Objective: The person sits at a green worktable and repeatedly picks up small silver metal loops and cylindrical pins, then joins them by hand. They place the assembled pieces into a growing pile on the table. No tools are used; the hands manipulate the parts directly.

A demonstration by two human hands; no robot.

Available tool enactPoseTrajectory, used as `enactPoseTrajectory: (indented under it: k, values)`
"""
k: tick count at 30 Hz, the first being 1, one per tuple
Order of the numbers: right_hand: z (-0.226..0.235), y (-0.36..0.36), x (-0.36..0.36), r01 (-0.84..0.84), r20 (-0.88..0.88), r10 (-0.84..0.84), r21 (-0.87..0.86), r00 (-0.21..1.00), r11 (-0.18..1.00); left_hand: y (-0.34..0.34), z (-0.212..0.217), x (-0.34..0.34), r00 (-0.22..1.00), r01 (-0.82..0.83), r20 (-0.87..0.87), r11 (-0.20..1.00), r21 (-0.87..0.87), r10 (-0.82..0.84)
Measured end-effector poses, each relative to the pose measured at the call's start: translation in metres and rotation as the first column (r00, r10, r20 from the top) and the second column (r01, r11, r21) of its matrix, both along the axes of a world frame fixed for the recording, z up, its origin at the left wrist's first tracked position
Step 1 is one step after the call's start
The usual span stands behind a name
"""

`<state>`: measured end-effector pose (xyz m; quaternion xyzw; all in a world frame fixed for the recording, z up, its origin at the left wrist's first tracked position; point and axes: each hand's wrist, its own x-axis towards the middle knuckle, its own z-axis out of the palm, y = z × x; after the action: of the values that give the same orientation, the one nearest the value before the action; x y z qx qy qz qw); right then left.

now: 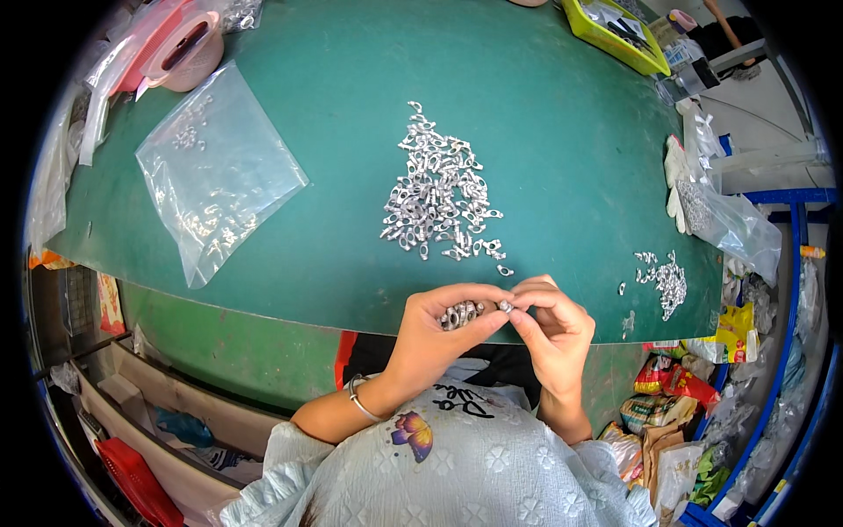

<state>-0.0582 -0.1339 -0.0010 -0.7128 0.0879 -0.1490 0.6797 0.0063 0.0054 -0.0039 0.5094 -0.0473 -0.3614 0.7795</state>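
Close to the near edge of the green table (342, 176), my two hands meet. My left hand (430, 329) is curled round a small heap of ring-ended metal parts (460, 314) in its palm. Between the fingertips of both hands sits one small silver metal part (505, 306). My right hand (553, 329) pinches that part from the right side. Beyond my hands lies a large pile of the same silver parts (435, 189), each with a ring at one end. A single loose part (505, 270) rests just past my fingertips.
A smaller pile of parts (672, 288) is at the right edge. To the left lies a clear plastic bag (233, 189) with a few small pieces. A pink basket (189, 61) stands far left, a yellow-green tray (615, 39) far right. White gloves (676, 180) lie by the right edge.
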Motion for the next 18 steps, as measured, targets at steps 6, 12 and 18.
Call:
enactPoseTrajectory:
  k: [6, 12, 18]
  values:
    - [0.007, 0.004, -0.001, -0.040, 0.096, 0.039, 0.001, 0.995, 0.999, 0.008, 0.003, 0.001, 0.970, 0.025, 0.243, 1.000, -0.001, -0.025]
    - [0.004, 0.003, -0.005, -0.091, 0.155, 0.056, 0.226, 0.986, 0.970, 0.010, 0.001, 0.000, 0.997, 0.076, -0.006, 0.996, -0.037, -0.077]
    - [0.011, 0.009, -0.002, -0.049, 0.176, 0.037, 0.066, 0.984, 0.997, 0.007, -0.013, -0.005, 0.877, 0.101, -0.377, 0.882, -0.461, -0.298]
